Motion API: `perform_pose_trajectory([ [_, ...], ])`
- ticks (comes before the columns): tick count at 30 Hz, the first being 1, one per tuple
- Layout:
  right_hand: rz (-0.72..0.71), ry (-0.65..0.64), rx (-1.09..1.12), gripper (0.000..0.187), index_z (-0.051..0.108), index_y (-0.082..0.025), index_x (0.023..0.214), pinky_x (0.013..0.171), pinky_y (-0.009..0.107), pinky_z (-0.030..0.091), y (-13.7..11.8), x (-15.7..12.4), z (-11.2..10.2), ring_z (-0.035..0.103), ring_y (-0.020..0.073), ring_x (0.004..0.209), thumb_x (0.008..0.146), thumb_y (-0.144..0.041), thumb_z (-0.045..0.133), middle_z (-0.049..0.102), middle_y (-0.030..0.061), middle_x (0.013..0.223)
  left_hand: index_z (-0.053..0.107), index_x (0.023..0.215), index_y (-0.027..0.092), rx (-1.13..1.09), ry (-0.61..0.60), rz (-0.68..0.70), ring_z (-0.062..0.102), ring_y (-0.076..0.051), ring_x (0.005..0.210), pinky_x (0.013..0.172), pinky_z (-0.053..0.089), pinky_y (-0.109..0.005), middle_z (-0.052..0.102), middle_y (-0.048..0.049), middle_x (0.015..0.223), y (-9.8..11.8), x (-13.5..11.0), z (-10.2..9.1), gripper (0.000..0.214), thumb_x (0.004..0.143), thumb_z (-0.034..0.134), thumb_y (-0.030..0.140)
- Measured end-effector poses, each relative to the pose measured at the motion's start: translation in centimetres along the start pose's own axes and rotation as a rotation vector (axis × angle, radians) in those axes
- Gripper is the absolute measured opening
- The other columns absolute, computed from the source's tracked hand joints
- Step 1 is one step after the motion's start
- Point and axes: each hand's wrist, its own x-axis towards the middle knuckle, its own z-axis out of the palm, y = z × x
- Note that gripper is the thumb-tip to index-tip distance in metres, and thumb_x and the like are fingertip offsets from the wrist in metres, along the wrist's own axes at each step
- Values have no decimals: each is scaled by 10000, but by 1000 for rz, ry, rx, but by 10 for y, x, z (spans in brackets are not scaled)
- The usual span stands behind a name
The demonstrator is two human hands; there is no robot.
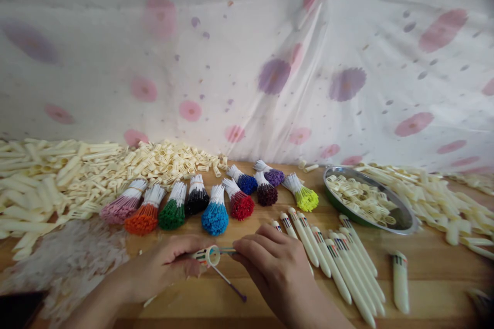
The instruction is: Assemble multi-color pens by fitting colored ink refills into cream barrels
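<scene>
Head cam: L fingers (190, 268) grip tube (201, 255), R fingers (247, 247) pinch refill (227, 250), bundles (215, 216)/pens (338, 272) nr.

Refill bundles (215, 212) lie on the table (193, 299), left of the bowl (403, 219).

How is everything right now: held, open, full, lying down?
Left hand: closed around a pen top.
Pen top: held, round end open.
Right hand: pinching a thin stick.
Purple-tipped stick: slanting from the pen top's open end.
Bowl: partly filled with cream pieces.
Stick bundles: bunched by colour.
Long pens: lying down.
Cream tubes: piled loose.
Curtain: hanging, wrinkled.
</scene>
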Motion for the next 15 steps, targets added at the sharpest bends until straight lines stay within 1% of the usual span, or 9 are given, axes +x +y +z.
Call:
perform_pose_trajectory([
  [4,8,-15,0,200,621,-174,804,515,238,384,-2,1,-2,529,136,587,917,-177,457,640,11,652,626,1145,301,-3,6,3,566,-225,1009,903,398,-334,669,-5,1082,0,-2,0,316,842,572,376],
  [6,6,-21,-22,211,621,-175,813,523,242,388,-3,2,-4,537,138,601,928,-197,446,651,15,677,624,1147,302,-7,2,11,563,-223,992,878,410,-329,663,-9,1072,0,-2,0,319,846,565,392],
  [9,-35,-21,-71,224,618,-171,825,534,258,389,-3,3,-7,540,145,612,938,-204,426,665,21,708,601,1174,305,-29,-29,19,565,-180,818,737,442,-272,650,0,916,-3,-2,1,357,856,529,449],
  [12,-112,-52,-107,307,615,-164,823,525,273,375,-1,3,-9,520,147,602,966,-207,347,666,30,711,614,1139,262,-59,-95,36,486,-126,626,587,394,-216,558,28,710,-6,-1,2,410,860,471,526],
  [15,-154,-65,-123,372,619,-158,844,529,279,374,0,3,-12,507,148,616,985,-216,279,673,36,737,624,1071,226,-91,-140,38,427,-110,565,538,347,-209,500,45,634,-10,-1,3,444,859,432,566],
])
